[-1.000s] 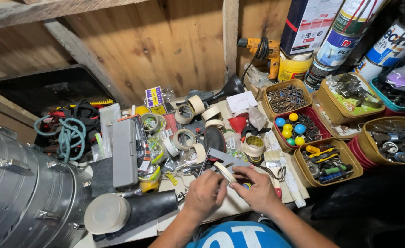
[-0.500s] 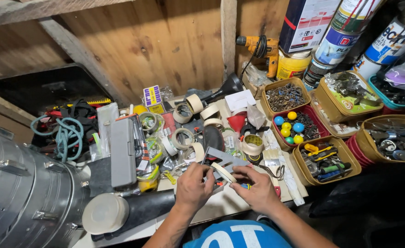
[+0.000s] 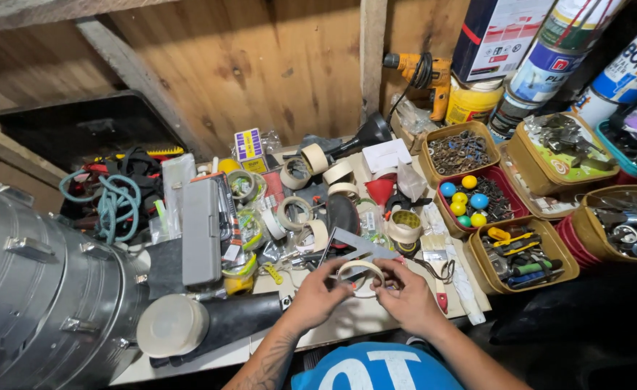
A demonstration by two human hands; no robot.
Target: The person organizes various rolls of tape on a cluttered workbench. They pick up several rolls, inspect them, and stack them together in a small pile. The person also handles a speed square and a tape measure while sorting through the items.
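Observation:
My left hand (image 3: 317, 297) and my right hand (image 3: 407, 295) meet near the front edge of a cluttered workbench and together hold a beige roll of masking tape (image 3: 359, 272). The roll lies roughly flat between my fingertips, left fingers on its left rim, right fingers on its right rim. Just beyond it lie a grey metal square (image 3: 362, 244) and several more tape rolls (image 3: 294, 214).
A ribbed metal duct (image 3: 40, 289) fills the left. A grey case (image 3: 201, 231) lies left of centre. Tubs of hardware (image 3: 521, 253), one with coloured balls (image 3: 463, 198), stand right, with cans (image 3: 549, 58) and a yellow drill (image 3: 423, 72) behind. A black funnel (image 3: 365, 136) leans on the wooden wall.
My hands have turned the tape roll from nearly on edge to lying flatter between them, and have shifted slightly toward me. The view has moved a little to the right.

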